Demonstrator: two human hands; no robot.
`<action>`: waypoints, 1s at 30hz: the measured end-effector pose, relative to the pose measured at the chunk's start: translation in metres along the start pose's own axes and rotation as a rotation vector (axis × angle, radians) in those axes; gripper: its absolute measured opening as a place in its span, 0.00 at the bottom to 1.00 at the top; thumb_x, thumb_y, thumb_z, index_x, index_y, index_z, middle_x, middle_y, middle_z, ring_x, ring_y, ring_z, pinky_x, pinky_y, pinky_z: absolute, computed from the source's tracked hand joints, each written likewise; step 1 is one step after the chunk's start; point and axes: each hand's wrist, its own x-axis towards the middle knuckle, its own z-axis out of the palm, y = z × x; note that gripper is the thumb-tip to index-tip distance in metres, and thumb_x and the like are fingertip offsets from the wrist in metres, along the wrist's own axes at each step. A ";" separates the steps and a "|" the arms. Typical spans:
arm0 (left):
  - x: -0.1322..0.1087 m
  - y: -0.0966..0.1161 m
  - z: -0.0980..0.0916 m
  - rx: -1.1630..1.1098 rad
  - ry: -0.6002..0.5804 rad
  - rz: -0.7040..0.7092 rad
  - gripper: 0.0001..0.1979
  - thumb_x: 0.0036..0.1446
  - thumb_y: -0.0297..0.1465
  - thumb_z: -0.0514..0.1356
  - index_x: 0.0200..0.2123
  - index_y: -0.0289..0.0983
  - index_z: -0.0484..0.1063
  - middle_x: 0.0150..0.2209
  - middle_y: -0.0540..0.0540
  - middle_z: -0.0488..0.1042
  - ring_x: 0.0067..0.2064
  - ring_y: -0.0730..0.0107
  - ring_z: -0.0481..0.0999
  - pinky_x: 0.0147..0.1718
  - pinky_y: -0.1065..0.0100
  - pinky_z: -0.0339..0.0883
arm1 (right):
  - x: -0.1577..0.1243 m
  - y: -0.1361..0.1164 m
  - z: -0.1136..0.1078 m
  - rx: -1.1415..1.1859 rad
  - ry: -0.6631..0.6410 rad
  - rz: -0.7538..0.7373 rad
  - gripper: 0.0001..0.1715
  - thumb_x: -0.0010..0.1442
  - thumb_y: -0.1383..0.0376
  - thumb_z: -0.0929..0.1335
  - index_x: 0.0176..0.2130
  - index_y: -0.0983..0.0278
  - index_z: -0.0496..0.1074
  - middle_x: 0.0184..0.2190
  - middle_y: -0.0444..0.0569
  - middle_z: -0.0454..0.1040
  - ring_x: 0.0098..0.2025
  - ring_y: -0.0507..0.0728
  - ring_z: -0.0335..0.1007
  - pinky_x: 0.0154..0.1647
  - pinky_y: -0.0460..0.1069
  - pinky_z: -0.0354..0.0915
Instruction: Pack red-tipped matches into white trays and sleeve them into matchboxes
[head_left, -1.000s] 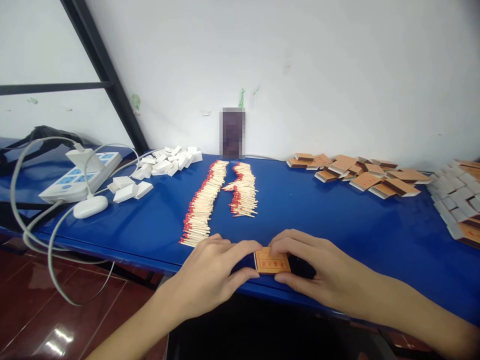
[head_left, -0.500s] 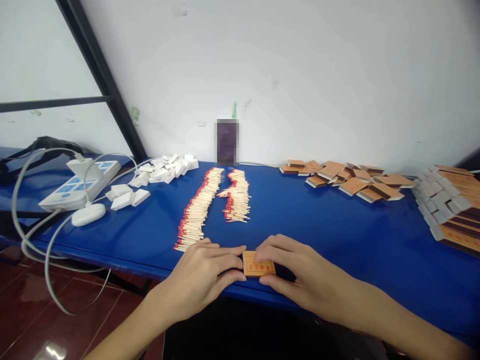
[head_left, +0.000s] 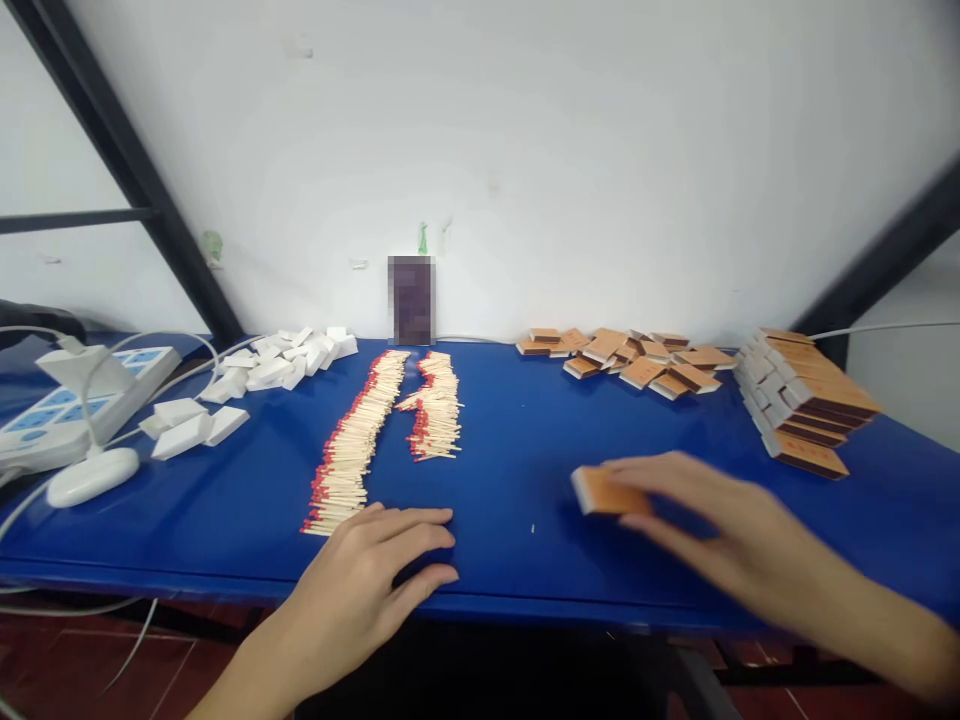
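- Matchbox [head_left: 596, 490]: over blue table [head_left: 517, 560], right of center, slightly blurred.
- Right hand [head_left: 724, 530]: thumb and fingers clamped on it.
- Left hand [head_left: 379, 565]: fingers loosely spread, thumb apart, beside near end of long matchstick row [head_left: 356, 450].
- Shorter matchstick row [head_left: 437, 405] alongside.
- Loose matchbox sleeves [head_left: 622, 360] behind, matchbox stack [head_left: 817, 385] far right.

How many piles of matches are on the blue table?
2. The long pile has its near end by the left hand; the short pile is just to its right. The hand may hide a bit, but no third pile shows.
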 end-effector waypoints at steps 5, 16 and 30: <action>0.000 -0.007 0.002 0.087 0.019 0.058 0.10 0.68 0.39 0.56 0.45 0.45 0.77 0.51 0.49 0.79 0.48 0.63 0.81 0.49 0.63 0.74 | -0.074 0.096 -0.063 -0.460 0.428 0.371 0.31 0.61 0.39 0.61 0.47 0.56 0.74 0.44 0.52 0.81 0.43 0.67 0.79 0.38 0.59 0.74; 0.000 -0.007 0.002 0.200 0.087 0.085 0.16 0.68 0.44 0.56 0.54 0.48 0.71 0.49 0.53 0.80 0.44 0.66 0.82 0.43 0.68 0.77 | -0.077 0.153 -0.066 -0.456 0.338 0.456 0.24 0.61 0.49 0.62 0.42 0.62 0.75 0.45 0.58 0.75 0.43 0.64 0.76 0.46 0.57 0.71; 0.004 0.002 -0.002 0.161 0.359 0.206 0.07 0.67 0.28 0.55 0.41 0.41 0.74 0.37 0.52 0.81 0.36 0.72 0.81 0.43 0.70 0.71 | -0.051 0.121 -0.060 -0.624 0.596 0.305 0.10 0.63 0.57 0.64 0.41 0.58 0.71 0.42 0.54 0.74 0.34 0.59 0.75 0.38 0.54 0.69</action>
